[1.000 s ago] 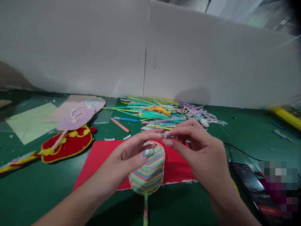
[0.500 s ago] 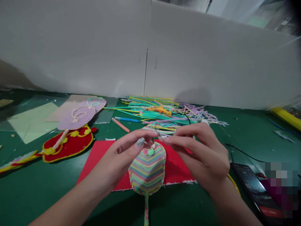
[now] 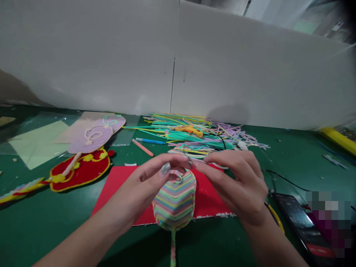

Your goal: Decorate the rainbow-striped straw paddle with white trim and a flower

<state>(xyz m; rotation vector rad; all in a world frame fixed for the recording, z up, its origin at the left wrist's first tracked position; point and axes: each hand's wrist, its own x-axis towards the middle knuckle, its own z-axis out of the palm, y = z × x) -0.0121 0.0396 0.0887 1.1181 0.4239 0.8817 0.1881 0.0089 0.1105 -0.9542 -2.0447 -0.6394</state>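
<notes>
My left hand [image 3: 151, 176] is curled closed above a round, pastel-striped fan [image 3: 174, 204]. By its fingertips is a small looped piece of pipe cleaner [image 3: 180, 178], pale green and pinkish, partly hidden by the fingers. My right hand [image 3: 239, 181] meets it from the other side, fingers pinched. A pale pipe cleaner strand [image 3: 221, 165] trails out near the right fingers; its other end is hidden between the hands. The fan lies on a red sheet [image 3: 111, 193], its braided handle [image 3: 173, 246] pointing toward me.
Loose pipe cleaners [image 3: 161, 128] are heaped at the back, with an orange-yellow tool [image 3: 191, 130] on top. A lilac fan [image 3: 96, 135] overlaps a red, yellow-edged fan [image 3: 86, 170] at left. A phone [image 3: 297, 218] lies at right. A white partition [image 3: 111, 55] stands behind.
My right hand has lowered slightly and its fingers have shifted. The small pink and green ends below the left fingers have turned and now show as a loop. The fan has stayed put.
</notes>
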